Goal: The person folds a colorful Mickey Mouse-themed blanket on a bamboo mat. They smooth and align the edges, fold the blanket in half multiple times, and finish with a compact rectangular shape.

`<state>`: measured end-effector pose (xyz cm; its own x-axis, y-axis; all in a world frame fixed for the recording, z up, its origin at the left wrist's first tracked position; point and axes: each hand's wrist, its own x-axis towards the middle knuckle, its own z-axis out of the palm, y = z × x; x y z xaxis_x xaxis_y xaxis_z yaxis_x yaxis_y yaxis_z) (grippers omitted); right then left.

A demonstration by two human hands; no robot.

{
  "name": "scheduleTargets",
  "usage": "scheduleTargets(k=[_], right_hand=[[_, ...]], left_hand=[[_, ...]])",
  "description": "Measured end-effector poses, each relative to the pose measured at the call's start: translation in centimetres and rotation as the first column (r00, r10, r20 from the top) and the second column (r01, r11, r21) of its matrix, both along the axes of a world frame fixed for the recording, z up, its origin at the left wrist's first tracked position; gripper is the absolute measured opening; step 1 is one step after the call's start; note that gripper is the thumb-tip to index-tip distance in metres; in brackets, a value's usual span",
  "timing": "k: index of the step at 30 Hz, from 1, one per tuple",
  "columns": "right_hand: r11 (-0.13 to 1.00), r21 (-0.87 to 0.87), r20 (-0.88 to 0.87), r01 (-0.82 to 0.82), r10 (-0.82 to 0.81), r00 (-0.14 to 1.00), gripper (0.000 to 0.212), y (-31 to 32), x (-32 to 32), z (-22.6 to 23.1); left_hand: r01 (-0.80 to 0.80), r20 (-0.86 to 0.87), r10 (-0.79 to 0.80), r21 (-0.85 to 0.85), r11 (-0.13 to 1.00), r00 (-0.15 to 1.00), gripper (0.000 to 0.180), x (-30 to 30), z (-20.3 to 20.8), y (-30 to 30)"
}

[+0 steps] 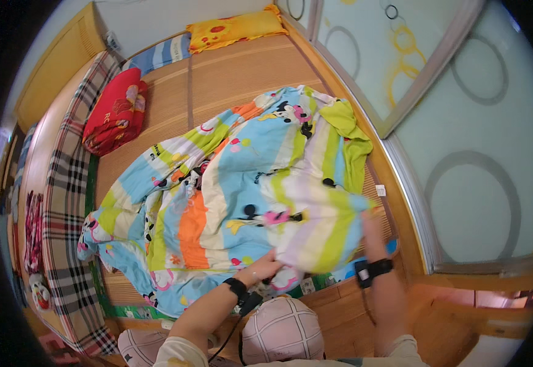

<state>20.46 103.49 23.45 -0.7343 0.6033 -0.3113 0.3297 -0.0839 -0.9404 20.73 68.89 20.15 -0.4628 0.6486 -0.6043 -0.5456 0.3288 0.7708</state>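
A striped quilt (230, 189) in blue, white, green and orange, with cartoon figures on it, lies rumpled over the mat-covered bed. My left hand (265, 268) is closed on its near edge, just in front of my knees, with the fingertips partly hidden by the cloth. Farther right, my right hand (373, 227), smeared by motion, grips the quilt's near right corner and holds it raised off the mat. The quilt's far right part shows a plain green side folded over.
A folded red quilt (116, 113) sits at the left of the sleeping mat (230, 79). Yellow (236, 29) and blue (162, 55) pillows lie at the far end. Plaid cloth (64, 214) covers the left side. Frosted sliding doors (462, 134) stand along the right.
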Motion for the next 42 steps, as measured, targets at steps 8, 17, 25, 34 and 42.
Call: scheduleTargets(k=[8, 17, 25, 34, 42], right_hand=[[0.922, 0.269, -0.349, 0.279, -0.177, 0.920, 0.047, 14.3, -4.7, 8.4], [0.523, 0.821, 0.290, -0.227, -0.041, 0.956, 0.084, -1.2, -5.3, -1.4], [0.089, 0.707, 0.352, -0.702, 0.817, 0.458, 0.076, -29.3, -12.7, 1.2], [-0.441, 0.591, 0.628, -0.676, 0.777, 0.042, 0.069, -57.3, -13.2, -0.8], [-0.596, 0.590, 0.653, -0.545, 0.749, -0.113, 0.066, -66.6, -11.2, -2.5]], left_hand=[[0.178, -0.185, -0.187, -0.067, 0.982, 0.965, 0.061, -4.9, 4.4, -2.4], [-0.316, -0.420, 0.055, -0.582, 0.749, 0.906, 0.056, -12.3, 13.7, -34.1], [-0.696, -0.472, 0.521, -0.579, 0.425, 0.711, 0.063, -3.7, 5.5, -57.4], [-0.841, -0.886, -0.281, -0.447, 0.305, 0.369, 0.079, -3.7, -1.2, -63.1], [-0.566, -0.734, -0.417, -0.679, 0.468, 0.536, 0.080, -13.2, 1.1, -65.8]])
